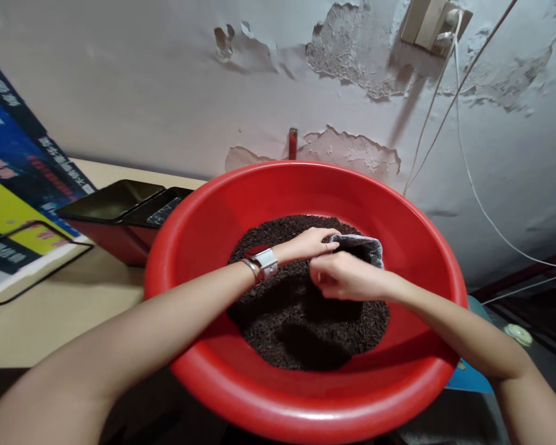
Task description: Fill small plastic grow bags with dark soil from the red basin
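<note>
Two dark red tins [120, 213] sit on the bench [74, 309] beside the big red bowl [301, 395]. Dark loose bits [301, 321] fill the bowl. In its middle, the left hand [308, 243] and right hand [345, 276] pinch a small grey bag [364, 248] with their fingers.

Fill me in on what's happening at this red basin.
A person works over a big round red plastic basin holding a heap of dark loose leaf-like material. The left hand and right hand both grip the mouth of a small silvery foil bag lying on the heap. Two dark-lidded red rectangular tins sit beside the basin on the beige tabletop.
</note>
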`<state>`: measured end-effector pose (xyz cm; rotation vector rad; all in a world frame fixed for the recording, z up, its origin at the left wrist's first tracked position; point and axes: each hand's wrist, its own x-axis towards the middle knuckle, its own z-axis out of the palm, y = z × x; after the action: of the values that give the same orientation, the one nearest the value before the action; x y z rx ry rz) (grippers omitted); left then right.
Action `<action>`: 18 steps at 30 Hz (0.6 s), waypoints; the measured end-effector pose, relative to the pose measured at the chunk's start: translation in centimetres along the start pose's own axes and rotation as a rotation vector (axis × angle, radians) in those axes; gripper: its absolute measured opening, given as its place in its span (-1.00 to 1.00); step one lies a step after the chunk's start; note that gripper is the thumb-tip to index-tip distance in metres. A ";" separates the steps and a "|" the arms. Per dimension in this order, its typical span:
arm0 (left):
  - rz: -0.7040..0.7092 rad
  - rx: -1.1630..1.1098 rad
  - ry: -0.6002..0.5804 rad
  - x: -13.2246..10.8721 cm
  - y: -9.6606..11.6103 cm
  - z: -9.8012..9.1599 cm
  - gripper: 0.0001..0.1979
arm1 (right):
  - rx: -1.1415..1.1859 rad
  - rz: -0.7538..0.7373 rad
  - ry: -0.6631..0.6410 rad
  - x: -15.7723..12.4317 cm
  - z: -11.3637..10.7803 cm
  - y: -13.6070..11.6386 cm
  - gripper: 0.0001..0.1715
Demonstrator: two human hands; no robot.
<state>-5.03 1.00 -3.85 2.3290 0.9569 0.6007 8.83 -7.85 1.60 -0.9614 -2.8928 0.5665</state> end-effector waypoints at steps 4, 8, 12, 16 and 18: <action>-0.015 0.004 -0.006 -0.4 0.6 -0.4 -0.60 | -0.064 -0.074 -0.441 0.6 5.7 1.1 -0.51; -0.015 0.003 -0.011 -0.3 0.5 -0.3 -0.60 | -0.170 0.038 -0.410 0.6 10.9 3.5 -0.07; -0.004 0.002 0.002 -0.1 0.4 -0.1 -0.60 | 0.034 0.122 -0.297 0.4 12.2 4.3 -0.05; 0.005 0.010 0.002 -0.1 0.5 0.1 -0.63 | 0.201 0.207 -0.053 2.3 12.5 4.8 -0.22; -0.001 0.028 0.001 -0.1 0.7 0.1 -0.63 | 0.205 0.288 0.063 4.3 13.4 5.6 -0.32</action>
<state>-4.71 0.45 -3.48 2.3524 0.9727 0.5916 6.53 -5.60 -13.22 -1.3426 -2.5934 0.8140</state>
